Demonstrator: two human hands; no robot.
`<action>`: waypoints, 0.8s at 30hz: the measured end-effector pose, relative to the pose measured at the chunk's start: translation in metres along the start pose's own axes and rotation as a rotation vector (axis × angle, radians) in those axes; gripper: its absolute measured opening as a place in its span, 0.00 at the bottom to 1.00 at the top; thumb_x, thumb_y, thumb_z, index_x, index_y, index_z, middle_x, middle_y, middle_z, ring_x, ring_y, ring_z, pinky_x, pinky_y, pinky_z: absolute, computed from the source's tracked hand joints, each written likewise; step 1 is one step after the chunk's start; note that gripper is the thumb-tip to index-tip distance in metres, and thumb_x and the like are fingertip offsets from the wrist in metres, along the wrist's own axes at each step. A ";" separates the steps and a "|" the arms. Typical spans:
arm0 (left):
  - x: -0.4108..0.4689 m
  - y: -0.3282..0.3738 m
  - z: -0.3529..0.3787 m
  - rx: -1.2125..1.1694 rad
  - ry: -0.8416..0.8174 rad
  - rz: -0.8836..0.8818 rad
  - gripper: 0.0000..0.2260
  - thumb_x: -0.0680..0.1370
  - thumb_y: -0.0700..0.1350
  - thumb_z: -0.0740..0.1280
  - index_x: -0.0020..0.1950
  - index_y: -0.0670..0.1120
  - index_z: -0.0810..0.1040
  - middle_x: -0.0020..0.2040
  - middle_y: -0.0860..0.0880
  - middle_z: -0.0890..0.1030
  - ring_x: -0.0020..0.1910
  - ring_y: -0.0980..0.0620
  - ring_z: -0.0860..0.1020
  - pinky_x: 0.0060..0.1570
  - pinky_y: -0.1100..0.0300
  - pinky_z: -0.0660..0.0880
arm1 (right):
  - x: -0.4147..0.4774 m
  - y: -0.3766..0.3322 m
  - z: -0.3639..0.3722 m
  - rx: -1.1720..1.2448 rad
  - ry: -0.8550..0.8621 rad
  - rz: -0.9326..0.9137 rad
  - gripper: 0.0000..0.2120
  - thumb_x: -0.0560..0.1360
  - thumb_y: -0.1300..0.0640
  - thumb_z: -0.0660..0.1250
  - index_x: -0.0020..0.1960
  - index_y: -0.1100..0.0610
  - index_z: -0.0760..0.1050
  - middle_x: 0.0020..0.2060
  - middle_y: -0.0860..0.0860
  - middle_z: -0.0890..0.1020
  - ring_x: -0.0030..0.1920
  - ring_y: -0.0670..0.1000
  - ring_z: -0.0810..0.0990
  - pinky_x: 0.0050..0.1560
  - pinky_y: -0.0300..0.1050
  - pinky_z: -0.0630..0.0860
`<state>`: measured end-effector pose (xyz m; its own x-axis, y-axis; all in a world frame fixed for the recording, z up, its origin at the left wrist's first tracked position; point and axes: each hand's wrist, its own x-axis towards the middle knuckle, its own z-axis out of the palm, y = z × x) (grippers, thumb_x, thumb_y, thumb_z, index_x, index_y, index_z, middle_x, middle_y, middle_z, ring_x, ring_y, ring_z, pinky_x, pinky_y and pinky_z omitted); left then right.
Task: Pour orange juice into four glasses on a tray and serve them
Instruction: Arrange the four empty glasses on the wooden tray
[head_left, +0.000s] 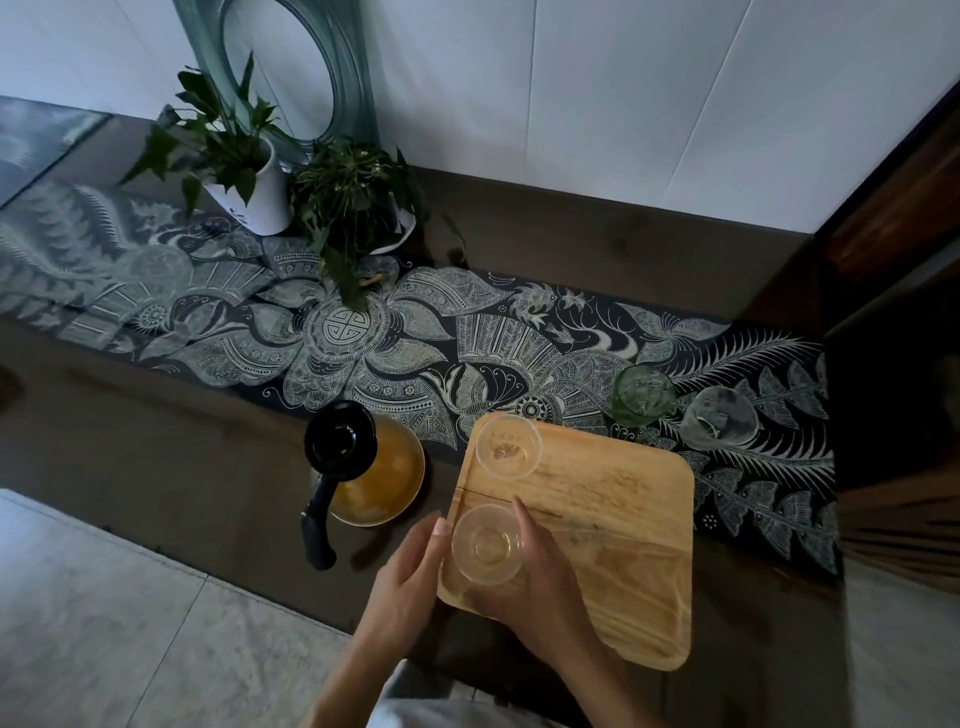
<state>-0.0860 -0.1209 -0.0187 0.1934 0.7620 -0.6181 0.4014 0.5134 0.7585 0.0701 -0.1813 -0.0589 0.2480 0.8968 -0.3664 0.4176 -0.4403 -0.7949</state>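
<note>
Steadying a glass (487, 543) on the tray (623, 551), right hand (543, 587) fingers curled round it, left hand (410, 577) fingers straight alongside; next probably comes fetching the green glass (644, 396).

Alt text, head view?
A person's right hand holds a clear glass at the left edge of a rounded wooden tray, left hand open beside it. A second clear glass stands at its far left corner; a black-lidded pitcher of orange juice stands left of the tray; a green glass and third clear glass stand on the patterned dark runner.
</note>
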 end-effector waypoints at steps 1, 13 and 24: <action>-0.001 0.002 0.000 0.017 0.050 0.044 0.18 0.80 0.61 0.60 0.67 0.58 0.76 0.59 0.65 0.79 0.59 0.66 0.77 0.55 0.69 0.73 | -0.001 0.000 -0.005 0.014 0.008 0.006 0.62 0.57 0.29 0.76 0.82 0.47 0.52 0.74 0.44 0.69 0.72 0.45 0.67 0.69 0.44 0.68; 0.034 0.124 0.084 0.131 -0.018 0.369 0.18 0.78 0.70 0.56 0.48 0.61 0.79 0.51 0.49 0.84 0.52 0.50 0.82 0.56 0.42 0.79 | 0.056 0.018 -0.164 -0.137 0.310 0.018 0.47 0.70 0.43 0.79 0.81 0.45 0.56 0.76 0.49 0.69 0.74 0.52 0.68 0.71 0.60 0.69; 0.107 0.139 0.171 0.182 -0.195 0.093 0.29 0.82 0.64 0.56 0.80 0.51 0.63 0.77 0.48 0.70 0.70 0.46 0.73 0.70 0.46 0.71 | 0.137 0.038 -0.209 -0.698 0.192 0.109 0.60 0.62 0.35 0.79 0.82 0.53 0.50 0.76 0.53 0.68 0.76 0.55 0.65 0.76 0.67 0.43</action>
<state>0.1440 -0.0351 -0.0146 0.3984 0.7031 -0.5890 0.5245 0.3522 0.7752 0.3027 -0.0840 -0.0378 0.4421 0.8511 -0.2832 0.8259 -0.5094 -0.2418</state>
